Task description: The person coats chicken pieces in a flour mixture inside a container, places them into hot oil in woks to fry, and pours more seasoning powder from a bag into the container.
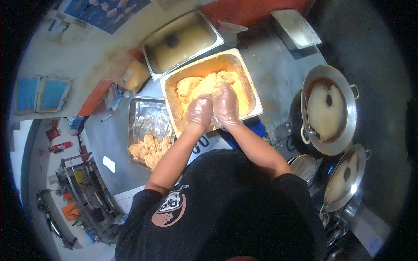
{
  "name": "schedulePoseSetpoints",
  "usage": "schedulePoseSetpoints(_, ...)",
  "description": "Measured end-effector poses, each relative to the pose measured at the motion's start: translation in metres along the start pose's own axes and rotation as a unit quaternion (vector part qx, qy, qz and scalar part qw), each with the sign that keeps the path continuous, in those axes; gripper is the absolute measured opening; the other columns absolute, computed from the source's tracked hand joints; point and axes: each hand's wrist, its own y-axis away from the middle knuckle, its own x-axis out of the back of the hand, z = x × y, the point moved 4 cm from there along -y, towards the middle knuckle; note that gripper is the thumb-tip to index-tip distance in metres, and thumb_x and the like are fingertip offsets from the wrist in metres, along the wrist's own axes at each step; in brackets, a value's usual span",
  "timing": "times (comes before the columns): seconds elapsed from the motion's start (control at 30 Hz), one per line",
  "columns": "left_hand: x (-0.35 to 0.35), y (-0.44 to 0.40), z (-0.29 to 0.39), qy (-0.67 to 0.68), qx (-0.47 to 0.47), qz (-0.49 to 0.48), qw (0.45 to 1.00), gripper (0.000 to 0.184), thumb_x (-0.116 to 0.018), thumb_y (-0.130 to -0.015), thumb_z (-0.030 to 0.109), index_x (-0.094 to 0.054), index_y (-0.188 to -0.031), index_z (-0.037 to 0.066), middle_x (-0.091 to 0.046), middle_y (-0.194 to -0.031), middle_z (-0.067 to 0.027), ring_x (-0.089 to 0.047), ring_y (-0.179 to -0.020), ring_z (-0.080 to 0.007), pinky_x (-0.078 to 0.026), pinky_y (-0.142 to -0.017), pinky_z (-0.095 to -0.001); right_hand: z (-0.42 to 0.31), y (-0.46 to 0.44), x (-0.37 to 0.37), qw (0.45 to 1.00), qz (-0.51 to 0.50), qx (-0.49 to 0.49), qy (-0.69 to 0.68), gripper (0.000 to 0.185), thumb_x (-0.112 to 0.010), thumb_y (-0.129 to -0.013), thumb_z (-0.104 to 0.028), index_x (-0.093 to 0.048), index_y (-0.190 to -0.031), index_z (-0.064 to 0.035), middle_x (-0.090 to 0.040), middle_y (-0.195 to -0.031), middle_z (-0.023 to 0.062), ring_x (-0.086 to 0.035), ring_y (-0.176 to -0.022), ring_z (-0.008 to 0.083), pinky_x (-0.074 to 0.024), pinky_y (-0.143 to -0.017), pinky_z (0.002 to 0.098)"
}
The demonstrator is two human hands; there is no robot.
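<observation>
Both hands wear clear plastic gloves and are inside a deep metal pan [254,89] of yellowish flour coating. My left hand [200,111] is bent down into the flour at the near side, its fingers curled and partly hidden. Right beside it, my right hand [225,106] is also curled into the flour, thumb side towards the left hand. What lies under the fingers is hidden. Just beyond them are lumpy flour-coated pieces [189,86], which look like chicken. To the left, a shallow metal tray [148,108] holds several more coated pieces [151,150].
Behind the pan stands a metal tub [183,41] of cloudy liquid. At the right are two large woks [326,108] [346,178] of foaming oil, with a strainer [303,168] near them. An empty-looking metal container [298,28] sits at the back right.
</observation>
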Motion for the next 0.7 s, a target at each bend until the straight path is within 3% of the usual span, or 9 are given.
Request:
schedulePoseSetpoints(0.13, 0.022, -0.012, -0.027, -0.078, 0.195, -0.150, 0.966, 0.024, -0.058, -0.093, 0.025, -0.065, -0.100, 0.003, -0.067, -0.092, -0.0195, -0.067, -0.088, -0.0353, -0.053, -0.081, -0.0473, 0.020, -0.022, 0.000, 0.946, -0.012, -0.164, -0.278, 0.014, -0.063, -0.079, -0.005, -0.062, -0.092, 0.0012, -0.064, -0.082, 0.0223, -0.064, -0.074, 0.0395, -0.0521, -0.070, 0.0422)
schedulePoseSetpoints(0.23, -0.008, -0.002, -0.008, -0.099, 0.016, -0.022, 0.995, 0.024, -0.049, -0.095, 0.023, -0.066, -0.091, 0.007, -0.065, -0.084, -0.0179, -0.065, -0.077, -0.0361, -0.051, -0.075, -0.0501, 0.012, -0.005, -0.018, 0.999, -0.004, -0.020, -0.028, 0.015, -0.062, -0.081, -0.006, -0.063, -0.095, 0.0000, -0.065, -0.087, 0.0223, -0.064, -0.081, 0.0395, -0.0518, -0.078, 0.0467)
schedulePoseSetpoints(0.27, -0.012, -0.010, -0.015, -0.039, 0.093, -0.026, 0.995, 0.025, -0.049, -0.095, 0.024, -0.067, -0.092, 0.006, -0.066, -0.087, -0.0188, -0.065, -0.078, -0.0364, -0.051, -0.076, -0.0504, 0.020, -0.009, -0.026, 1.000, 0.012, -0.023, -0.010, 0.015, -0.062, -0.083, -0.008, -0.063, -0.095, -0.0004, -0.065, -0.088, 0.0227, -0.064, -0.084, 0.0395, -0.0513, -0.079, 0.0477)
schedulePoseSetpoints(0.37, 0.022, -0.021, -0.030, -0.137, 0.132, -0.052, 0.980, 0.025, -0.051, -0.093, 0.025, -0.067, -0.095, 0.005, -0.067, -0.091, -0.0193, -0.066, -0.081, -0.0367, -0.052, -0.076, -0.0490, 0.050, -0.015, -0.031, 0.976, -0.018, -0.117, -0.185, 0.015, -0.064, -0.083, -0.009, -0.063, -0.095, -0.0002, -0.065, -0.088, 0.0221, -0.064, -0.084, 0.0376, -0.0517, -0.078, 0.0457)
schedulePoseSetpoints(0.43, 0.008, -0.020, -0.008, -0.159, 0.048, -0.054, 0.985, 0.024, -0.054, -0.092, 0.026, -0.067, -0.095, 0.005, -0.068, -0.091, -0.0199, -0.066, -0.081, -0.0370, -0.053, -0.075, -0.0478, 0.032, -0.009, -0.035, 0.953, 0.000, -0.144, -0.268, 0.015, -0.066, -0.083, -0.009, -0.064, -0.095, 0.0001, -0.066, -0.086, 0.0217, -0.064, -0.081, 0.0365, -0.0521, -0.077, 0.0441)
schedulePoseSetpoints(0.47, 0.001, -0.019, 0.003, -0.170, 0.006, -0.056, 0.984, 0.024, -0.056, -0.091, 0.026, -0.067, -0.095, 0.005, -0.068, -0.092, -0.0202, -0.067, -0.082, -0.0372, -0.054, -0.074, -0.0472, 0.022, -0.009, -0.032, 0.970, 0.000, -0.141, -0.198, 0.013, -0.065, -0.083, -0.007, -0.063, -0.093, 0.0001, -0.066, -0.084, 0.0202, -0.064, -0.078, 0.0342, -0.0524, -0.076, 0.0419)
schedulePoseSetpoints(0.5, -0.003, -0.013, -0.010, -0.044, 0.147, 0.016, 0.988, 0.021, -0.059, -0.090, 0.023, -0.067, -0.092, 0.004, -0.067, -0.089, -0.0221, -0.067, -0.081, -0.0373, -0.055, -0.073, -0.0454, 0.013, -0.010, -0.031, 0.982, 0.000, -0.139, -0.127, 0.010, -0.064, -0.084, -0.006, -0.063, -0.092, 0.0001, -0.066, -0.082, 0.0188, -0.064, -0.075, 0.0320, -0.0526, -0.074, 0.0397)
schedulePoseSetpoints(0.63, 0.014, -0.029, -0.046, -0.191, 0.094, -0.018, 0.977, 0.023, -0.055, -0.090, 0.022, -0.069, -0.088, 0.003, -0.068, -0.089, -0.0218, -0.067, -0.082, -0.0390, -0.053, -0.075, -0.0467, 0.041, -0.027, -0.028, 0.986, -0.019, -0.124, -0.114, 0.009, -0.063, -0.083, -0.007, -0.063, -0.089, -0.0006, -0.066, -0.081, 0.0168, -0.064, -0.075, 0.0313, -0.0526, -0.072, 0.0414)
schedulePoseSetpoints(0.7, 0.011, -0.023, -0.010, -0.110, 0.109, -0.010, 0.988, 0.022, -0.054, -0.090, 0.021, -0.068, -0.087, 0.004, -0.068, -0.086, -0.0204, -0.067, -0.080, -0.0382, -0.053, -0.073, -0.0480, 0.052, -0.009, -0.067, 0.946, 0.046, -0.173, -0.269, 0.008, -0.062, -0.081, -0.005, -0.063, -0.088, -0.0007, -0.066, -0.081, 0.0178, -0.065, -0.075, 0.0335, -0.0527, -0.072, 0.0419)
